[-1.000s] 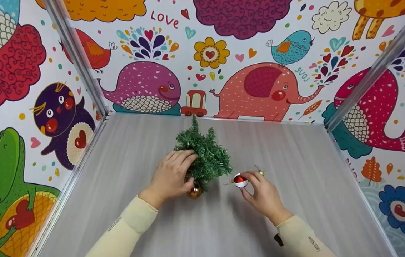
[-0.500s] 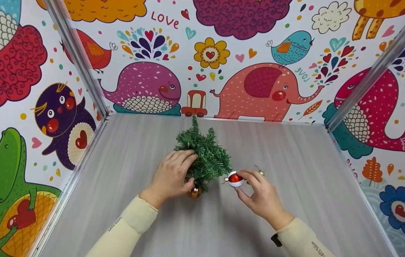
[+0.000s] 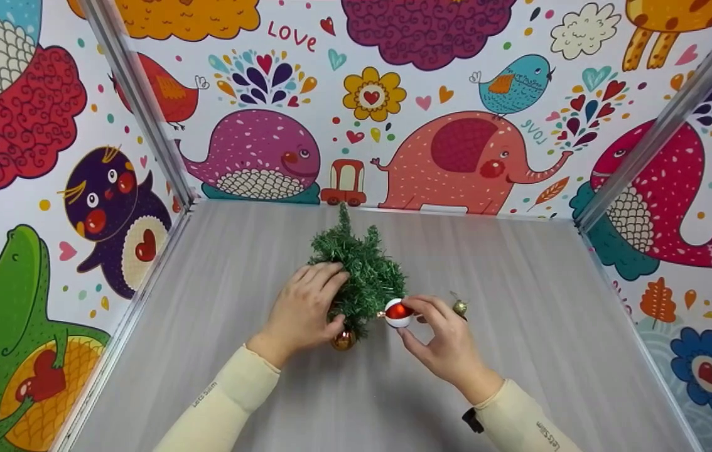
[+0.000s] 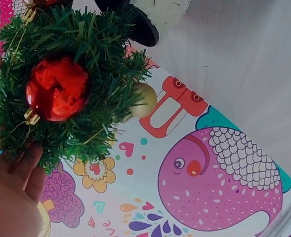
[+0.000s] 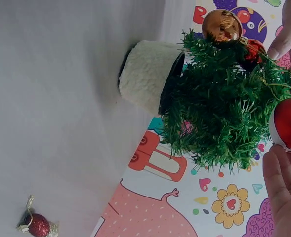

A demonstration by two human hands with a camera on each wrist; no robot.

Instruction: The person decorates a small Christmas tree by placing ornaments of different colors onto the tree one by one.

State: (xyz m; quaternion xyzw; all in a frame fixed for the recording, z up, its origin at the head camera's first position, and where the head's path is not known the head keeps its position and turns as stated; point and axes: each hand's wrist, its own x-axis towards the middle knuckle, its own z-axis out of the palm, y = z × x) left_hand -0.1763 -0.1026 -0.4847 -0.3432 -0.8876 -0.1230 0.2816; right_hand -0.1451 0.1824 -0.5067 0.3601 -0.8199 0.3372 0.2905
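Tree (image 3: 368,270): on the table (image 3: 237,251), between left hand (image 3: 306,307) and right hand (image 3: 450,345)
Held bauble (image 3: 398,312): in right hand, beside the tree
Front bauble (image 3: 343,340): on the tree's near side
Loose ornaments (image 5: 39,224): on the table, right of the tree
Wall (image 3: 346,81): behind the table

Both forearms (image 3: 230,395) aslant — left fingers (image 3: 320,277) bent, right fingers (image 3: 426,306) in a pinch.

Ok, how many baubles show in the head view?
3: the red-and-white bauble in the right hand, the copper bauble at the near edge of the green tree, the small gold bauble beside that hand. Others may be hidden.
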